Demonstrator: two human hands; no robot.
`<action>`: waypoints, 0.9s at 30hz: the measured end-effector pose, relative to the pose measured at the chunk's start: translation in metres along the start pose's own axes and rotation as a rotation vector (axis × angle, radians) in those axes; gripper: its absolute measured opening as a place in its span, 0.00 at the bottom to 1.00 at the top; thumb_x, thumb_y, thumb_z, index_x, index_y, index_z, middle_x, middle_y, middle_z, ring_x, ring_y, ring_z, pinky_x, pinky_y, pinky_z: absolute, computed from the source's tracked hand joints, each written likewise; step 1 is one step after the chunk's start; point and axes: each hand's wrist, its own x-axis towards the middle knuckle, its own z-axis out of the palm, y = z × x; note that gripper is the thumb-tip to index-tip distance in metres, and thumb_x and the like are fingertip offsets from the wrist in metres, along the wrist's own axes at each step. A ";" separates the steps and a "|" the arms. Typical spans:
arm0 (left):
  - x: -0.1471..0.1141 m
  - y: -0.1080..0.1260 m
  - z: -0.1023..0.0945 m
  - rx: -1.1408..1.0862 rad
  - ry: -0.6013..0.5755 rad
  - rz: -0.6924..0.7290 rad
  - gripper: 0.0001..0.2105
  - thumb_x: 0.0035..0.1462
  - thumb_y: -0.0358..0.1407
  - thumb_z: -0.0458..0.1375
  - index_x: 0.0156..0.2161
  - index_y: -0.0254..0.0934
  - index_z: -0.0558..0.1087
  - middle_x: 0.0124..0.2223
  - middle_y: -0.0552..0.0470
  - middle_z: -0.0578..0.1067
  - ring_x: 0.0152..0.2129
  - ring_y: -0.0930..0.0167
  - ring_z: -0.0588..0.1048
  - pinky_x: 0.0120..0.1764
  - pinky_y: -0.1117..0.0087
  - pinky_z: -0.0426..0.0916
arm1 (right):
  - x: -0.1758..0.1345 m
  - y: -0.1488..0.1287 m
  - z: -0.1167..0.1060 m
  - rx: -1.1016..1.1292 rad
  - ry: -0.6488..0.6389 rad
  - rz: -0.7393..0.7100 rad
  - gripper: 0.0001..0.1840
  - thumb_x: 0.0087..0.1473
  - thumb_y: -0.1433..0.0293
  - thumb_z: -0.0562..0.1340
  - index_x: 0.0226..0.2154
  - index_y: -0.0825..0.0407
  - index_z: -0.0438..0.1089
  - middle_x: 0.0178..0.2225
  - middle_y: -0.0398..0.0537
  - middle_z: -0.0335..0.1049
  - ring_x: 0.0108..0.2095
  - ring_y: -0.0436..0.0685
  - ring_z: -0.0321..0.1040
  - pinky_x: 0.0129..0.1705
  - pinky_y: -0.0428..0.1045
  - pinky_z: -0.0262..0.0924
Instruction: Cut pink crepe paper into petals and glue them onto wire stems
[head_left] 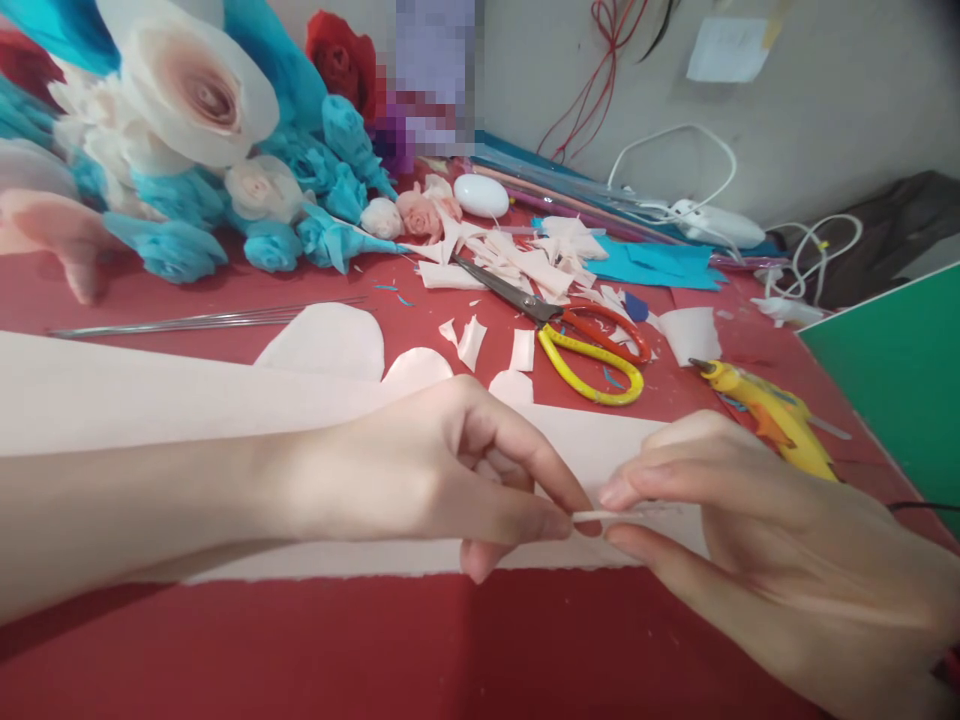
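Observation:
A thin strip of pale pink paper (592,516), seen nearly edge-on, spans the gap between my two hands. Its left end is pinched between the thumb and forefinger of my left hand (450,480). My right hand (765,530) has its thumb and fingertips on the other end, which they partly hide. Both hands are over a long pale pink paper sheet (165,410) on the red table. Rounded pale petal pieces (330,342) lie along the sheet's far edge. Beyond them are scissors (544,312) with one yellow and one red handle, blades spread a little or closed, I cannot tell.
A yellow glue gun (787,415) lies at right near a green panel (900,370). Paper scraps (525,255), blue paper (652,262) and a white oval object (481,196) are behind. Paper flowers (202,100) crowd the back left, with thin metal wires (202,321) before them.

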 end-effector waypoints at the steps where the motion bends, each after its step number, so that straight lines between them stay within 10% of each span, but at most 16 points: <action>1: 0.000 0.000 0.000 0.007 -0.010 -0.003 0.07 0.51 0.30 0.56 0.34 0.35 0.77 0.37 0.50 0.78 0.16 0.81 0.66 0.19 0.82 0.61 | 0.000 0.000 0.000 -0.005 0.018 0.000 0.08 0.48 0.76 0.63 0.34 0.50 0.69 0.28 0.38 0.73 0.31 0.48 0.69 0.32 0.45 0.64; 16: 0.002 -0.002 0.000 0.016 -0.008 -0.004 0.08 0.52 0.29 0.55 0.34 0.36 0.77 0.38 0.51 0.78 0.14 0.82 0.67 0.19 0.82 0.61 | 0.006 -0.012 0.002 -0.105 0.062 -0.074 0.09 0.48 0.82 0.59 0.28 0.53 0.70 0.25 0.40 0.73 0.29 0.46 0.66 0.33 0.44 0.62; 27: 0.003 -0.005 0.001 0.025 0.021 -0.014 0.08 0.52 0.30 0.55 0.34 0.36 0.77 0.23 0.54 0.74 0.13 0.81 0.64 0.18 0.82 0.59 | -0.014 -0.001 -0.027 -0.393 -0.178 -0.515 0.15 0.50 0.70 0.63 0.42 0.51 0.69 0.41 0.42 0.74 0.34 0.55 0.67 0.38 0.50 0.63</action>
